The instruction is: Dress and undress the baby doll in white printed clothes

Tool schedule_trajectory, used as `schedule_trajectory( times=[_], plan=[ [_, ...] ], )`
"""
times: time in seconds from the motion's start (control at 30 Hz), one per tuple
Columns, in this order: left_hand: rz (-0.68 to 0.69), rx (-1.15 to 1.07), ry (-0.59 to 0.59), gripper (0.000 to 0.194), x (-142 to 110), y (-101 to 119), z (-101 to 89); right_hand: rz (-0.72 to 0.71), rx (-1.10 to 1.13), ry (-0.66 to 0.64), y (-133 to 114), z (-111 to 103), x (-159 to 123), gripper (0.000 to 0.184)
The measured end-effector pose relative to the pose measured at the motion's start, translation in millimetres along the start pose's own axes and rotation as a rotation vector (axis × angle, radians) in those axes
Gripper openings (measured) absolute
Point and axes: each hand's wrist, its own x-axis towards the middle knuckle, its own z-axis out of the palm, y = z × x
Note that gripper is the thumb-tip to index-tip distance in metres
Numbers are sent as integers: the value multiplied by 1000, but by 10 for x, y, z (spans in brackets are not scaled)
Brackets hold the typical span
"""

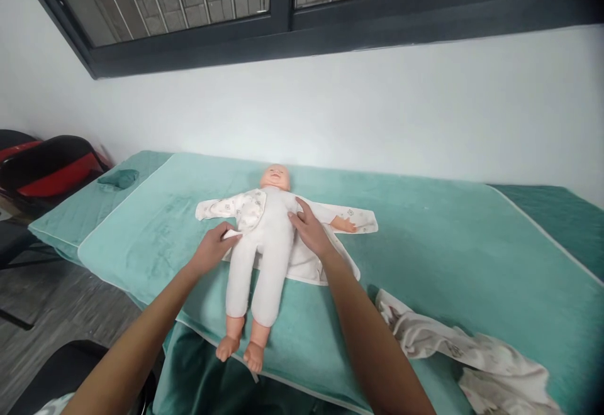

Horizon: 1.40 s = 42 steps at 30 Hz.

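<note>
Across the green bed [425, 245], a doll [275, 232] lies face up, head toward the far edge and feet at the near edge, a patterned jacket [309, 265] spread under its trunk with one sleeve on. It looks light and soft-bodied, with smooth, firm head and feet; lift it beneath the back. The jacket seems thin and limp, best taken by hem or cuff. Reaching over the near edge, the left hand [211, 249] pinches the jacket's edge by the hip; the right hand [310, 229] touches the chest's side, thumb and forefinger apart, whether gripping anything I cannot tell.
</note>
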Motion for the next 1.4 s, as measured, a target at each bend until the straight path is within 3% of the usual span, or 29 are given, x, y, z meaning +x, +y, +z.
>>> schedule_trajectory(
  times=[0.07,0.17,0.23,0.27,0.37,0.4,0.47,0.57,0.67,0.8,0.93,1.03,1.17,1.27,1.33,1.4],
  plan=[
    [51,-4,-14,27,-102,237,30,-2,-7,-5,2,-8,-3,76],
    [186,-42,-305,29,-253,506,101,-5,-31,-8,9,-18,-7,76],
    [244,-81,-377,32,-258,495,132,-13,-35,-9,15,-22,-8,75],
    [255,-87,-299,32,-214,416,136,-17,-28,-11,19,-23,-8,75],
    [224,40,220,32,83,-50,97,-24,-3,-22,21,-22,-10,76],
    [200,136,310,34,212,-237,68,-24,-1,-25,18,-21,-12,76],
    [103,354,348,47,459,-573,-5,-20,-8,-23,8,-21,-16,76],
    [32,616,248,55,713,-876,-124,-9,-20,-15,-7,-30,-22,75],
    [-49,788,220,48,811,-961,-212,0,-32,-15,-8,-47,-22,74],
    [-102,916,280,42,818,-969,-232,1,-39,-26,3,-51,-19,73],
    [-193,875,360,41,807,-1009,-207,-14,-53,-3,-9,-37,-17,71],
    [-235,799,410,43,797,-1070,-208,5,-64,82,-11,-108,-1,61],
    [-236,627,498,49,757,-1173,-230,50,-38,385,75,-419,43,47],
    [-220,457,625,46,721,-1235,-253,82,-217,622,183,-678,66,40],
    [-242,359,688,46,708,-1258,-271,141,-349,634,241,-767,75,40],
    [-277,269,721,46,707,-1270,-286,203,-373,560,279,-776,89,41]
  ],
)
